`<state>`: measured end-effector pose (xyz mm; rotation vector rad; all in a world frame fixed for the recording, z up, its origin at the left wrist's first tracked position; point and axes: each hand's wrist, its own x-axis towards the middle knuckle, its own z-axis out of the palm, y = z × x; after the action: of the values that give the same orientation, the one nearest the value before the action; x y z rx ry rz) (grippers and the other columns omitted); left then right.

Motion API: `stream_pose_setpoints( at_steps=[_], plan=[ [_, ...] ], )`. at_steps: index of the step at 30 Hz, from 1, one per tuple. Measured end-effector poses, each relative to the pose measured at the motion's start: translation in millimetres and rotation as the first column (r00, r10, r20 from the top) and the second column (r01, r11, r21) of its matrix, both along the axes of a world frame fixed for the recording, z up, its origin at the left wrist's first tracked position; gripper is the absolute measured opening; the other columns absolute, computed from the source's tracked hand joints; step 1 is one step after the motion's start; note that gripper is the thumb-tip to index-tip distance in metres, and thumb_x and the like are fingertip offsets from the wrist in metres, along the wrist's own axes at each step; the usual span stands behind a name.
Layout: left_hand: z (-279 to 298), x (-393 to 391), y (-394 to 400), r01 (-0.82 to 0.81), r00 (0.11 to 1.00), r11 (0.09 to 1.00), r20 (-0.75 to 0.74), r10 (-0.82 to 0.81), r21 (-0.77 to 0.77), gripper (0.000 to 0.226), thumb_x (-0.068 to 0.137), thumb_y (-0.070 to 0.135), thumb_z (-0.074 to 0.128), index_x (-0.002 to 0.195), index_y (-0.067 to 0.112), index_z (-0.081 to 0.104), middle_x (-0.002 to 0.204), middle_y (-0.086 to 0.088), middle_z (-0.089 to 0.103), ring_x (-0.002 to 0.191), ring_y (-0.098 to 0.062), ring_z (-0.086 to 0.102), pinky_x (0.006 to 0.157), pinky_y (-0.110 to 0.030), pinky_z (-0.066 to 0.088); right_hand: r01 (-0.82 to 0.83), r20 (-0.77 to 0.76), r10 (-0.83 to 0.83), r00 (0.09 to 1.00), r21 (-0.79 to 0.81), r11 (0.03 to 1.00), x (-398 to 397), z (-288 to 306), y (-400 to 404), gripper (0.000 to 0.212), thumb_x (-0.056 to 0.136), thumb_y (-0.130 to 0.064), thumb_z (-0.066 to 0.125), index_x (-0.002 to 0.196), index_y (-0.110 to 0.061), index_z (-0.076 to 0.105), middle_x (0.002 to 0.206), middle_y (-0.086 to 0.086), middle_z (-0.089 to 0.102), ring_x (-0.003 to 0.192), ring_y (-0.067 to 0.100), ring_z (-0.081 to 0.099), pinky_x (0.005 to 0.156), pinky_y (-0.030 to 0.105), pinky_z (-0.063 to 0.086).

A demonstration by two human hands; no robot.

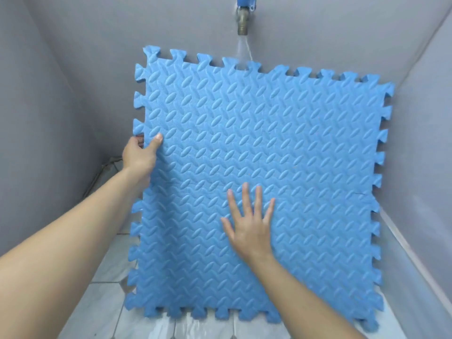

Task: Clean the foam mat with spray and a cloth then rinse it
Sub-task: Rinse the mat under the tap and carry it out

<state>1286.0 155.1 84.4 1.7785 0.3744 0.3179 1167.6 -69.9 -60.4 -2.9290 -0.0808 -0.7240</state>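
Water (242, 51) from the wall tap (242, 23) strikes only the top edge of the blue foam mat (264, 167), which stands upright on the tiled floor (102, 304). The left hand (140, 155) pinches the mat's left edge; the right hand (250, 226) lies open and flat on its face. Likely risks: a wet mat slipping or buckling, and parts left unrinsed. Grey walls (61, 94) crowd both sides, so turning room is tight.

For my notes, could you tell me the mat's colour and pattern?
Blue mat, with raised leaf-shaped embossing; head view.

one mat (256, 143), one tap (243, 23), two hands
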Motion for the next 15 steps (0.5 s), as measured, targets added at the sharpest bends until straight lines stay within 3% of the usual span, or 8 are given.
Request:
stream_pose_setpoints(
  at_steps=[3, 5, 6, 9, 11, 13, 14, 15],
  plan=[
    [-6, -5, 42, -0.101, 0.995, 0.993, 0.005, 0.101, 0.058, 0.061, 0.082, 0.048, 0.068, 0.126, 0.006, 0.057, 0.12, -0.007, 0.061, 0.106, -0.02, 0.059, 0.093, -0.033, 0.045, -0.403, -0.074, 0.399, 0.914, -0.272, 0.874, -46, -44, 43, 0.062, 0.091, -0.059, 0.047, 0.147, -0.034, 0.04, 0.159, 0.004, 0.033, 0.147, 0.038, 0.024, 0.105, 0.07, 0.027],
    [-12, -11, 70, -0.138, 0.99, 0.988, 0.005, 0.138, 0.072, 0.054, 0.081, 0.048, 0.068, 0.117, 0.007, 0.061, 0.107, -0.005, 0.061, 0.093, -0.016, 0.055, 0.084, -0.032, 0.045, -0.519, -0.134, 0.508, 0.851, -0.369, 0.771, -57, -54, 25, 0.061, 0.091, -0.06, 0.046, 0.147, -0.035, 0.041, 0.158, 0.001, 0.035, 0.146, 0.026, 0.031, 0.108, 0.065, 0.027],
    [-13, -13, 79, -0.152, 0.988, 0.986, 0.003, 0.152, 0.065, 0.048, 0.081, 0.048, 0.069, 0.111, 0.011, 0.062, 0.104, -0.004, 0.061, 0.092, -0.015, 0.054, 0.083, -0.034, 0.046, -0.51, -0.131, 0.502, 0.855, -0.392, 0.766, -56, -53, 9, 0.06, 0.092, -0.059, 0.046, 0.147, -0.035, 0.041, 0.157, 0.001, 0.037, 0.145, 0.023, 0.033, 0.109, 0.065, 0.026],
    [-6, -19, 89, -0.174, 0.984, 0.981, -0.011, 0.175, 0.085, 0.042, 0.083, 0.048, 0.066, 0.11, 0.017, 0.057, 0.107, -0.002, 0.057, 0.094, -0.015, 0.051, 0.084, -0.034, 0.044, -0.265, -0.04, 0.268, 0.963, -0.342, 0.902, -53, -44, -52, 0.059, 0.095, -0.061, 0.041, 0.149, -0.038, 0.037, 0.159, 0.001, 0.032, 0.146, 0.023, 0.031, 0.11, 0.072, 0.013],
    [-4, -19, 87, -0.181, 0.983, 0.974, -0.011, 0.184, 0.133, 0.053, 0.086, 0.047, 0.062, 0.123, 0.009, 0.054, 0.116, -0.005, 0.056, 0.097, -0.015, 0.047, 0.086, -0.03, 0.04, 0.012, -0.044, -0.019, 0.999, -0.155, 0.988, -59, -40, -96, 0.063, 0.094, -0.062, 0.037, 0.152, -0.039, 0.028, 0.163, 0.001, 0.019, 0.151, 0.025, 0.015, 0.112, 0.071, 0.005],
    [-2, -19, 83, -0.192, 0.981, 0.968, -0.003, 0.195, 0.162, 0.056, 0.09, 0.043, 0.06, 0.13, 0.006, 0.05, 0.126, -0.01, 0.054, 0.099, -0.014, 0.044, 0.088, -0.028, 0.037, 0.264, -0.093, -0.257, 0.962, 0.071, 0.962, -73, -40, -117, 0.069, 0.094, -0.062, 0.032, 0.155, -0.033, 0.019, 0.165, 0.001, 0.006, 0.152, 0.028, 0.003, 0.115, 0.065, 0.001],
    [-2, -21, 80, -0.193, 0.981, 0.966, 0.001, 0.195, 0.175, 0.056, 0.09, 0.042, 0.059, 0.131, 0.005, 0.049, 0.13, -0.012, 0.053, 0.1, -0.016, 0.045, 0.09, -0.029, 0.037, 0.297, -0.1, -0.286, 0.953, 0.111, 0.949, -81, -43, -117, 0.07, 0.095, -0.06, 0.03, 0.156, -0.027, 0.02, 0.166, 0.003, 0.005, 0.152, 0.031, 0.003, 0.117, 0.063, 0.004],
    [-1, -22, 78, -0.19, 0.981, 0.966, -0.004, 0.194, 0.177, 0.056, 0.091, 0.042, 0.059, 0.131, 0.005, 0.049, 0.133, -0.014, 0.052, 0.102, -0.018, 0.047, 0.092, -0.031, 0.038, 0.229, -0.088, -0.221, 0.971, 0.085, 0.97, -87, -47, -112, 0.067, 0.098, -0.056, 0.028, 0.155, -0.021, 0.024, 0.166, 0.004, 0.008, 0.151, 0.033, 0.008, 0.118, 0.06, 0.009]
  ],
)
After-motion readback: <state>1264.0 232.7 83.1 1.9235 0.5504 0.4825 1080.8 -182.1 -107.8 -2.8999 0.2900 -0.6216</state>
